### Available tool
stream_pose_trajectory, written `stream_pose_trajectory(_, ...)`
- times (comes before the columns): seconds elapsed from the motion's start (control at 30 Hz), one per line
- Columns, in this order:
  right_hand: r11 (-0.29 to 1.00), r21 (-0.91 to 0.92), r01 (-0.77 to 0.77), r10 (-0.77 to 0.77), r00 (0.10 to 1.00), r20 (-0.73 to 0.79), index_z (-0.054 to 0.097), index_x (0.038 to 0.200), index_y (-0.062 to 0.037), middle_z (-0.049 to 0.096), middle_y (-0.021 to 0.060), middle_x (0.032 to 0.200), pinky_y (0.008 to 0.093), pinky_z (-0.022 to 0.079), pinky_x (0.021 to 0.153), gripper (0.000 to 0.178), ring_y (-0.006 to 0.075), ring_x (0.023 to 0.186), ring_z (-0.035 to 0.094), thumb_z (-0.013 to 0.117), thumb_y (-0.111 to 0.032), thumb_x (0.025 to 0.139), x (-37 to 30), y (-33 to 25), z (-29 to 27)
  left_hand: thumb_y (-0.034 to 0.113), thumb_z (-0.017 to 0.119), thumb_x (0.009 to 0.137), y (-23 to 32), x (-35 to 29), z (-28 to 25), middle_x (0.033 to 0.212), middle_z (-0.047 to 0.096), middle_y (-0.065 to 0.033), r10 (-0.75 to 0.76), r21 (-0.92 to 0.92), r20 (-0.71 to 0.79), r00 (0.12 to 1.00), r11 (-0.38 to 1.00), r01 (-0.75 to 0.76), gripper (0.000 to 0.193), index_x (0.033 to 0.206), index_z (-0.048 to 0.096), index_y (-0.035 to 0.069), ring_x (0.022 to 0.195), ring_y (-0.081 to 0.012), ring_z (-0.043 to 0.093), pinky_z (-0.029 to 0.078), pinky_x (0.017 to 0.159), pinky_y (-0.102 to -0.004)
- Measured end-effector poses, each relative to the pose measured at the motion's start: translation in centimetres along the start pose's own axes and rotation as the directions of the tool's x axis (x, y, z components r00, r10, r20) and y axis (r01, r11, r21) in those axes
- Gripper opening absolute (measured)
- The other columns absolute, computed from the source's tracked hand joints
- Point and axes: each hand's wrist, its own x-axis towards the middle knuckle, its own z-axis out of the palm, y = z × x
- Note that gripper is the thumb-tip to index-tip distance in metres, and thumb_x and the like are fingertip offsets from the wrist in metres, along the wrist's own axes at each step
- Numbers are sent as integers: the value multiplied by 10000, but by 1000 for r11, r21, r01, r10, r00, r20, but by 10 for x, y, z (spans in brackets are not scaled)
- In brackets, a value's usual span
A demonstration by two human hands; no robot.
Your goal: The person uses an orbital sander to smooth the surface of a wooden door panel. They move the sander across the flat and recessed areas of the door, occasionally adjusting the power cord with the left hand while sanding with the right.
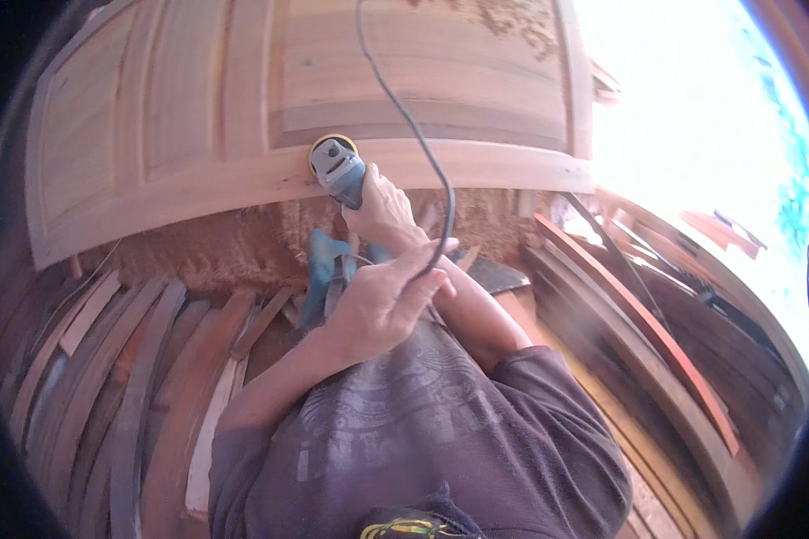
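My right hand [382, 208] is wrapped round the body of a grey and blue angle grinder [342, 175]. The grinder's yellow-edged disc [331, 142] meets the near rail of a pale wooden panel door [180, 193]. A dark power cord [411, 117] drops from the top of the view, over the door. It runs into the gap between the thumb and fingers of my left hand [382, 301], which holds it loosely above my right forearm.
Sawdust [234, 238] covers the ground below the door, and shavings [517, 22] lie on its far part. Stacked boards [153, 386] fill the left side. Longer planks [647, 359], one reddish, stretch along the right, beside a bright opening [692, 108].
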Motion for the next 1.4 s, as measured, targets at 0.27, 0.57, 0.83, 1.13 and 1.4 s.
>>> stream_pose_trajectory(0.27,982,-11,-186,181,966,-185,579,1280,24,770,336,1123,575,601,920,556,531,1075,757,807,-333,920,-30,80,-59,233,585,1191,-4,14,-7,989,822,-70,-30,7,117,993,1000,30,424,1548,615,7,821,-107,688,589,799,-289)
stream_pose_trajectory(0.57,939,18,-344,335,901,-275,576,1336,11,768,337,1179,569,595,978,672,514,1147,750,856,-393,877,-57,121,-80,216,599,1183,-9,9,-16,999,826,-68,-77,50,184,980,996,69,431,1548,602,-14,836,-99,696,590,810,-280)
stream_pose_trajectory(0.83,901,82,-426,426,835,-349,584,1359,26,770,326,1212,534,598,1005,745,479,1179,759,871,-444,857,-75,136,-102,207,607,1181,-7,8,-12,1005,825,-72,-114,43,198,974,993,108,434,1552,590,-18,837,-100,694,586,818,-281)
stream_pose_trajectory(1.13,870,201,-450,490,747,-449,595,1437,39,773,301,1248,483,596,1017,804,420,1187,771,909,-417,854,-92,190,-128,213,630,1174,-7,16,-4,992,827,-73,-146,21,181,973,989,144,421,1545,587,17,834,-125,726,599,811,-298)
stream_pose_trajectory(1.4,862,395,-318,489,729,-480,609,1455,13,769,245,1310,435,583,1052,756,339,1214,755,897,-362,865,-104,243,-171,179,609,1181,-13,26,-9,1026,819,-101,-150,-5,176,973,988,153,402,1539,577,-3,847,-105,693,584,825,-280)
